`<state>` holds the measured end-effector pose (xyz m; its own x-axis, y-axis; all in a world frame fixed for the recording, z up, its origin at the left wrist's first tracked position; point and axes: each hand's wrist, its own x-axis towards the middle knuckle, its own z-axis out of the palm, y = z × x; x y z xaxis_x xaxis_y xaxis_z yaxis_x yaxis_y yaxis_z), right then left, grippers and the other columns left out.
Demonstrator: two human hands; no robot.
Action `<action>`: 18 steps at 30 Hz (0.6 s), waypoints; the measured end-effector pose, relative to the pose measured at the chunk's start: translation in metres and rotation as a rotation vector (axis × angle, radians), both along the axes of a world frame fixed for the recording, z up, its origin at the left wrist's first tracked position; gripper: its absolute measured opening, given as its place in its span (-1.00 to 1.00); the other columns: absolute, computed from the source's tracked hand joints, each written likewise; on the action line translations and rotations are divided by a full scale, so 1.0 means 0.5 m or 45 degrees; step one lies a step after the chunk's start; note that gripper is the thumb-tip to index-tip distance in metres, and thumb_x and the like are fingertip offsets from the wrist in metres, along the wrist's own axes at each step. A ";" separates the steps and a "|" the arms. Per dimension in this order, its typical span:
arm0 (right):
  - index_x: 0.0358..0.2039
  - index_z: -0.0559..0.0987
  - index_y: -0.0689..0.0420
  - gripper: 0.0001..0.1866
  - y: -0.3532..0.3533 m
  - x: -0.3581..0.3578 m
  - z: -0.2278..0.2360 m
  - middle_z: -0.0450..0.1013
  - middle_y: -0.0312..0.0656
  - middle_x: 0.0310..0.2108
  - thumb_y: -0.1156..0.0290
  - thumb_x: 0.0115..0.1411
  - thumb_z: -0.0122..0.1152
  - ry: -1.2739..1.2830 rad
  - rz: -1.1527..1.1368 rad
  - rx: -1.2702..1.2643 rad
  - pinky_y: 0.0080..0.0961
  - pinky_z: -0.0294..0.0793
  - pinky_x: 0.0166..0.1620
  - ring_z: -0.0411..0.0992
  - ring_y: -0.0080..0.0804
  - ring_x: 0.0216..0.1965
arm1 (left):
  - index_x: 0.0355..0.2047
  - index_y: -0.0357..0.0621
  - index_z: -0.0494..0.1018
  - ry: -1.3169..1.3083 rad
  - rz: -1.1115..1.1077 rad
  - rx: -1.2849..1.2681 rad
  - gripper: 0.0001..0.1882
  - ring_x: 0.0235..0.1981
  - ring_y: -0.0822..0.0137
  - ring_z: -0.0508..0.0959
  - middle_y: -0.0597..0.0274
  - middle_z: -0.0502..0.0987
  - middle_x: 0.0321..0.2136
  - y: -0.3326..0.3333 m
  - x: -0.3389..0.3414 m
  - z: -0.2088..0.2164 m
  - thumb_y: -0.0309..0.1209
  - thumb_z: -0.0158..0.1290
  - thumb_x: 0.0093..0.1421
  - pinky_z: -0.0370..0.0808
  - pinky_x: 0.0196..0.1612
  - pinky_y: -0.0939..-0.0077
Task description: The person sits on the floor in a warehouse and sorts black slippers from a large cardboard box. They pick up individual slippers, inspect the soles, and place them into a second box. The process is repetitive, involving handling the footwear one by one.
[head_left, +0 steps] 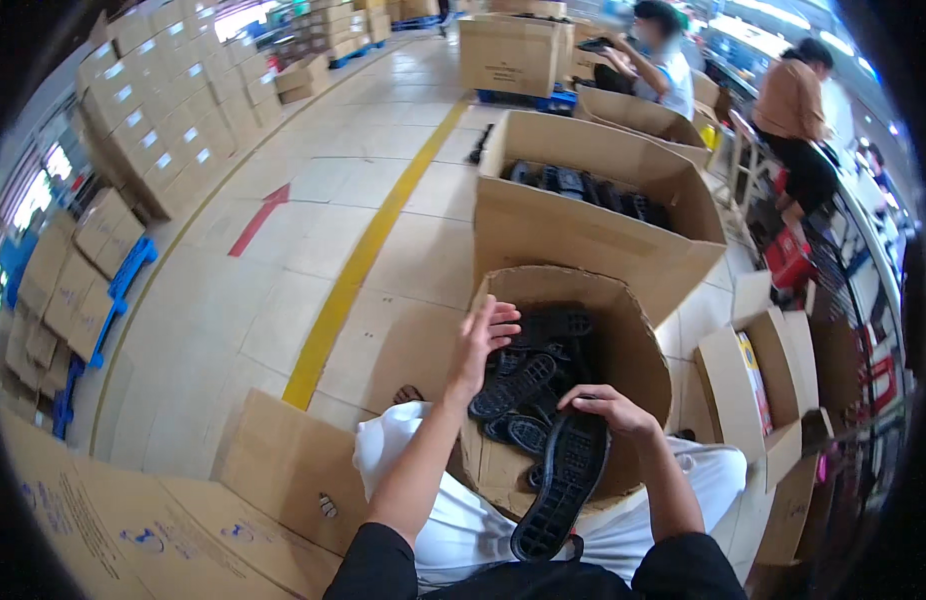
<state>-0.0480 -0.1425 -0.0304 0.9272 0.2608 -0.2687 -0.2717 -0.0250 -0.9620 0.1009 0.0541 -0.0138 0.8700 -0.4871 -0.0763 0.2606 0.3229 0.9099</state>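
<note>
A black shoe sole (565, 480) with a gridded face hangs from my right hand (618, 408), which grips its upper end. It slants down toward my lap, over the near rim of an open cardboard box (638, 345). Several more black soles (518, 385) lie heaped in that box between my knees. My left hand (486, 340) is raised at the box's left rim, fingers stretched out and apart, holding nothing.
Beyond stands a larger carton (593, 225) holding more black soles. Cardboard flaps (293, 470) lie at lower left, an open carton (753, 380) at right. Stacked boxes (168, 110) line the left beyond a yellow floor stripe (373, 250). Two people (663, 75) sit at upper right.
</note>
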 end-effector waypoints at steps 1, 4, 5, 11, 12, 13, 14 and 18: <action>-0.28 0.48 0.21 -0.76 -0.002 0.001 -0.002 0.40 -0.28 -0.30 0.34 0.16 -0.06 -0.057 0.041 -0.049 -0.58 0.23 -0.07 0.30 -0.53 -0.21 | -0.25 -0.13 0.36 0.009 -0.004 -0.007 -0.48 -0.33 0.42 0.48 0.20 0.48 -0.32 -0.004 -0.001 -0.001 0.08 -0.26 0.14 0.35 -0.25 0.58; -0.30 0.49 0.21 -0.75 -0.005 0.023 0.019 0.40 -0.28 -0.30 0.30 0.14 -0.04 -0.182 0.058 -0.200 -0.56 0.21 -0.06 0.28 -0.52 -0.19 | -0.28 -0.16 0.39 0.053 0.072 -0.066 -0.51 -0.36 0.45 0.50 0.20 0.50 -0.36 0.007 0.005 -0.012 0.04 -0.21 0.14 0.39 -0.31 0.62; -0.32 0.49 0.21 -0.74 -0.018 0.033 0.041 0.40 -0.27 -0.31 0.28 0.14 -0.04 -0.204 0.008 -0.249 -0.56 0.21 -0.06 0.28 -0.51 -0.19 | -0.28 -0.17 0.38 0.028 0.065 -0.093 -0.51 -0.36 0.44 0.49 0.19 0.49 -0.35 0.015 0.007 -0.010 0.03 -0.22 0.15 0.38 -0.31 0.62; -0.21 0.33 0.15 -0.50 -0.276 0.115 0.264 0.37 -0.05 -0.31 -0.06 0.12 -0.18 -0.585 -1.083 0.137 -0.50 0.47 -0.52 0.44 -0.34 -0.40 | -0.26 -0.13 0.34 0.084 0.115 -0.043 -0.53 -0.34 0.41 0.46 0.21 0.46 -0.34 0.008 -0.002 0.003 0.04 -0.23 0.14 0.33 -0.25 0.54; 0.02 0.14 0.11 -0.32 -0.221 0.127 0.330 0.36 0.07 -0.22 -0.18 0.09 -0.24 -0.619 -1.201 0.381 -0.49 0.53 -0.53 0.48 -0.20 -0.39 | -0.26 -0.13 0.34 0.075 0.134 -0.031 -0.53 -0.34 0.41 0.46 0.21 0.46 -0.34 0.016 0.002 0.004 0.04 -0.22 0.14 0.33 -0.25 0.54; 0.15 -0.12 0.07 -0.21 -0.196 0.128 0.367 0.35 0.13 -0.18 -0.22 0.08 -0.27 -0.639 -1.233 0.331 -0.44 0.56 -0.43 0.47 -0.17 -0.36 | -0.26 -0.13 0.34 0.066 0.129 -0.017 -0.52 -0.34 0.40 0.46 0.21 0.46 -0.34 0.019 0.003 0.009 0.05 -0.22 0.14 0.34 -0.25 0.54; 0.16 -0.17 0.07 -0.20 -0.197 0.119 0.381 0.35 0.15 -0.18 -0.20 0.09 -0.26 -0.685 -1.119 0.251 -0.44 0.55 -0.45 0.48 -0.18 -0.39 | -0.26 -0.13 0.34 0.065 0.092 -0.023 -0.52 -0.35 0.40 0.46 0.21 0.46 -0.34 0.007 -0.003 0.012 0.05 -0.22 0.14 0.34 -0.26 0.53; 0.14 0.01 0.13 -0.30 -0.136 0.139 0.352 0.43 0.07 -0.31 -0.12 0.14 -0.30 -0.469 -0.756 -0.027 -0.52 0.49 -0.51 0.48 -0.29 -0.53 | -0.26 -0.13 0.34 0.045 0.064 0.015 -0.53 -0.35 0.39 0.46 0.21 0.45 -0.35 0.011 0.000 0.009 0.04 -0.21 0.14 0.34 -0.26 0.53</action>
<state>0.0215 -0.2105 0.1458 0.9430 -0.3200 0.0914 0.0988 0.0069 -0.9951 0.1007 0.0594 -0.0091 0.8902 -0.4415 -0.1124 0.2759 0.3260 0.9042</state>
